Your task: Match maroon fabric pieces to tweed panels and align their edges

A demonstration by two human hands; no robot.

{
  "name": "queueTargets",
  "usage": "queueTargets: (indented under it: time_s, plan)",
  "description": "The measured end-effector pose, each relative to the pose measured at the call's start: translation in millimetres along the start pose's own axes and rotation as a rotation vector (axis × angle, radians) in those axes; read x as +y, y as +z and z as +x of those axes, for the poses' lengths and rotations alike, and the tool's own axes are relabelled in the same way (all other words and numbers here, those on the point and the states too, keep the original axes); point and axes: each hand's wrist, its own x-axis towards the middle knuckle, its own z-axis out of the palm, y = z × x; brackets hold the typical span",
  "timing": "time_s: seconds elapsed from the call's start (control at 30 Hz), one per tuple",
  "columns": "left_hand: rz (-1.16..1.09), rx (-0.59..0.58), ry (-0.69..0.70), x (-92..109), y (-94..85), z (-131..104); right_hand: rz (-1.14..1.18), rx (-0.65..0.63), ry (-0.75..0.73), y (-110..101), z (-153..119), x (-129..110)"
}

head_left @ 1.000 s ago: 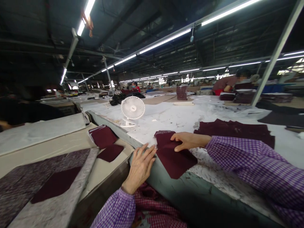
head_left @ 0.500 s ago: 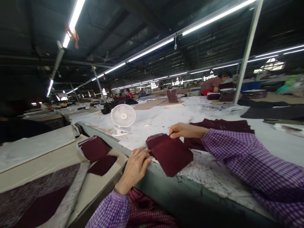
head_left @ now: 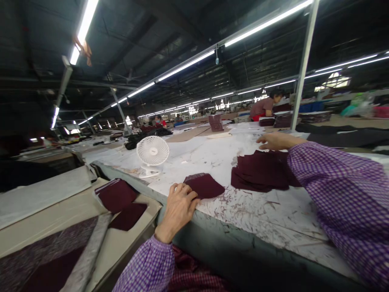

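A maroon fabric piece (head_left: 206, 186) with a speckled strip along its far edge lies flat near the table's front edge. My left hand (head_left: 180, 206) rests at its left corner, fingers bent and apart, the tips touching the cloth. Further right is a loose, fanned pile of maroon fabric pieces (head_left: 259, 172). Just beyond that pile's far edge hovers my right hand (head_left: 281, 141), open, its fingers stretched left with no cloth visible in them. The purple checked right sleeve hides the pile's right end.
A small white fan (head_left: 152, 151) stands on the white-covered table (head_left: 194, 156). On a lower beige surface at left sit a stack of maroon pieces (head_left: 116, 194) and a single maroon piece (head_left: 129, 217). Across the table, a person (head_left: 260, 108) bends over fabric stacks.
The raised maroon piece in my right hand has been let go, and cloth now lies flat by my left hand. My right hand has moved right and away, beyond the pile.
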Motion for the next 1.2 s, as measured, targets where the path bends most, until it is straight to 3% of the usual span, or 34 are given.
queueTargets:
  time_s: [0.1,0.2,0.3,0.4,0.53,0.6,0.7,0.77,0.8,0.93,1.03,1.1,1.2]
  plan:
    - [-0.077,0.002,-0.128,2.7,3.7,8.0,0.033,-0.194,-0.133,18.3,4.3,-56.0]
    - [-0.173,0.003,-0.239,-1.1,7.7,10.3,0.122,-0.409,-0.295,53.5,7.4,-107.7]
    - [-0.212,0.009,-0.265,-4.8,6.2,7.7,0.110,-0.403,-0.400,88.7,9.5,-132.9]
    - [-0.234,0.006,-0.282,-1.5,-0.9,6.9,0.019,-0.304,-0.441,106.3,10.4,-137.1]
    - [-0.120,0.084,-0.271,14.2,-5.9,18.7,-0.002,-0.255,-0.530,106.8,7.8,-140.1]
    - [-0.105,0.061,-0.244,20.9,-1.2,28.7,0.014,-0.215,-0.581,106.3,6.1,-145.0]
    - [-0.153,-0.018,-0.356,20.8,12.3,41.9,0.103,0.055,-0.554,111.2,4.6,-152.1]
    - [-0.241,0.007,-0.481,13.9,21.4,46.3,0.139,0.264,-0.454,118.4,4.1,-154.0]
    - [-0.305,0.042,-0.525,9.4,25.1,46.8,0.127,0.297,-0.413,122.9,3.7,-153.8]
    - [-0.593,0.149,-0.554,-8.8,34.2,41.8,-0.041,0.023,-0.501,143.3,-0.1,-149.2]
    - [-0.790,0.193,-0.575,-20.4,37.1,37.1,-0.137,-0.071,-0.585,149.4,-3.6,-148.5]
    - [-0.848,0.212,-0.599,-26.7,37.4,35.5,-0.162,-0.034,-0.585,144.3,-4.7,-152.0]
    - [-0.819,0.157,-0.568,-29.4,34.6,34.9,-0.128,0.177,-0.595,129.0,-4.0,-161.3]
